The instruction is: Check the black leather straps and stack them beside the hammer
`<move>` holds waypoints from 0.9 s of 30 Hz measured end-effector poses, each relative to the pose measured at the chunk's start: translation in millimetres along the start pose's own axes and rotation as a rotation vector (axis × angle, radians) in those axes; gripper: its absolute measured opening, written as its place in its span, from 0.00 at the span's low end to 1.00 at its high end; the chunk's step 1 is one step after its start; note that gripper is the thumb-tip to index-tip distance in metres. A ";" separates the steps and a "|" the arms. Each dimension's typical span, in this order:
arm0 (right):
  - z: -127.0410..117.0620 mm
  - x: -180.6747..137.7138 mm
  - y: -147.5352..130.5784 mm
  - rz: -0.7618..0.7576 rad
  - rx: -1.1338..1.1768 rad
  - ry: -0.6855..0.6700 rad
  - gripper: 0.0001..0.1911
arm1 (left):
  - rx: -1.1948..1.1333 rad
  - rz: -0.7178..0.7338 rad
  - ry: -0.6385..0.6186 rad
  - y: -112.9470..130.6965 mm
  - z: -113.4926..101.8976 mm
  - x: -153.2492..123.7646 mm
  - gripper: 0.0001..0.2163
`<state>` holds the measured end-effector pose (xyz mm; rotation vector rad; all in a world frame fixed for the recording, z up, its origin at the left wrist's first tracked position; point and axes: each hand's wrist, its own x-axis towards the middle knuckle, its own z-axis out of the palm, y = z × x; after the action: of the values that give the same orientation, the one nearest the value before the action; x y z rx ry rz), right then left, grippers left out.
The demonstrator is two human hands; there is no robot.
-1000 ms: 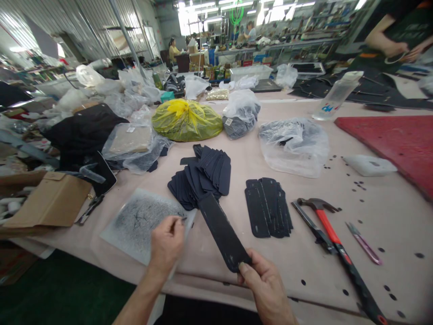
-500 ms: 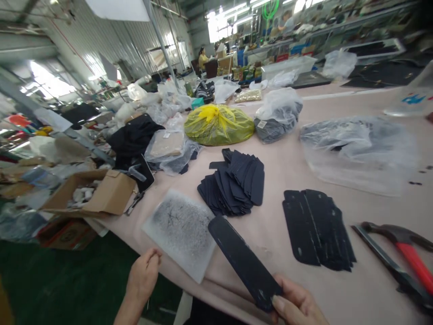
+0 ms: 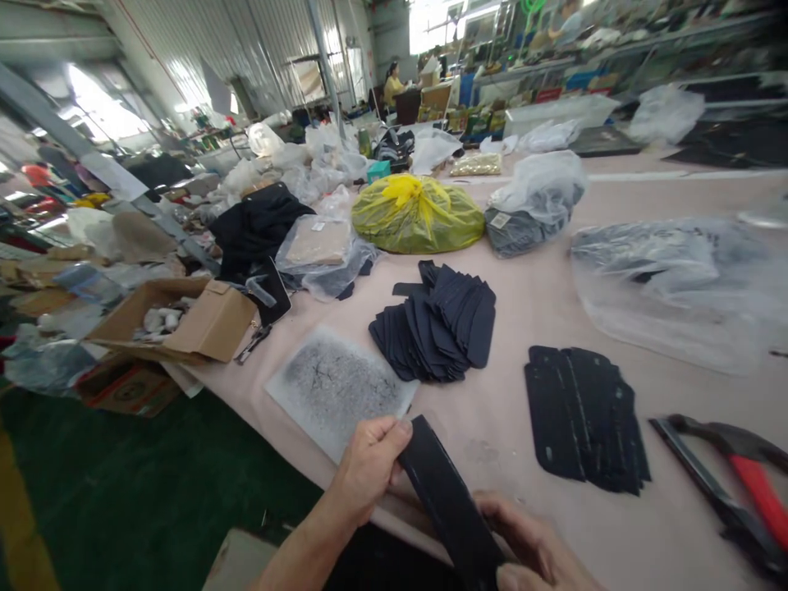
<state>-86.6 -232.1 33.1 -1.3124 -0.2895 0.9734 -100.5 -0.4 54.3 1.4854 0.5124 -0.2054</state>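
A long black strip (image 3: pixel 448 501) with a rounded end is held between my two hands over the table's near edge. My left hand (image 3: pixel 371 460) pinches its far end, thumb on top. Around the near end, my right hand (image 3: pixel 523 546) has its thumb and fingers closed. Just beyond lies a pale, speckled square board (image 3: pixel 338 382). Behind the strip is a fanned heap of dark pieces (image 3: pixel 434 324). To the right, several similar black strips (image 3: pixel 584 419) lie overlapping in a flat row.
A red-handled hammer (image 3: pixel 754 484) and a dark metal bar (image 3: pixel 695 468) lie at right. Clear plastic bags (image 3: pixel 665 287) and a tied yellow bag (image 3: pixel 419 217) sit farther back. An open cardboard box (image 3: pixel 213 320) stands at left. A person in yellow (image 3: pixel 394 86) sits far off.
My left hand has moved right and taken hold of the strip's far end. The strip has turned steeper in my right hand. The view has shifted slightly.
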 end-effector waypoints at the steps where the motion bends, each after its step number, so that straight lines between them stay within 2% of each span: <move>1: 1.2 1.7 -3.5 -0.027 0.013 0.014 0.25 | -0.006 -0.021 -0.041 -2.3 6.0 -1.3 0.22; 5: 10.9 16.8 -5.6 -0.021 0.162 0.082 0.20 | -0.012 -0.087 -0.125 -11.1 28.8 -7.3 0.21; 8: 20.5 26.7 0.7 0.074 0.270 0.153 0.18 | 0.018 -0.049 -0.082 -12.4 34.5 -11.6 0.16; 10: 25.2 29.5 5.7 0.108 0.342 0.195 0.17 | 0.149 0.132 0.008 -10.2 30.8 -15.3 0.10; 12: 27.3 29.9 9.9 0.103 0.396 0.216 0.17 | 0.388 0.437 0.053 -6.9 23.7 -19.9 0.05; 14: 27.4 29.2 12.4 0.080 0.423 0.229 0.16 | 0.632 0.695 -0.005 -4.1 17.1 -24.2 0.06; 16: 26.6 28.4 12.7 0.055 0.430 0.237 0.15 | 0.789 0.795 -0.112 -3.2 13.4 -26.4 0.08; 18: 25.5 27.4 11.6 0.043 0.426 0.243 0.14 | 0.862 0.794 -0.165 -4.2 13.2 -25.8 0.08; 21: 24.0 25.1 8.9 0.029 0.394 0.240 0.14 | 0.835 0.733 -0.190 -7.2 16.8 -22.7 0.09; 24: 23.0 22.6 6.7 0.014 0.368 0.237 0.15 | 0.773 0.686 -0.175 -10.0 20.8 -21.9 0.08; 27: 22.7 20.8 5.3 0.008 0.353 0.240 0.16 | 0.743 0.746 -0.142 -13.9 23.3 -23.7 0.08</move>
<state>-92.0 -201.7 27.9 -1.0906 0.0708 0.8201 -122.6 -28.7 52.5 2.2585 -0.2989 0.1091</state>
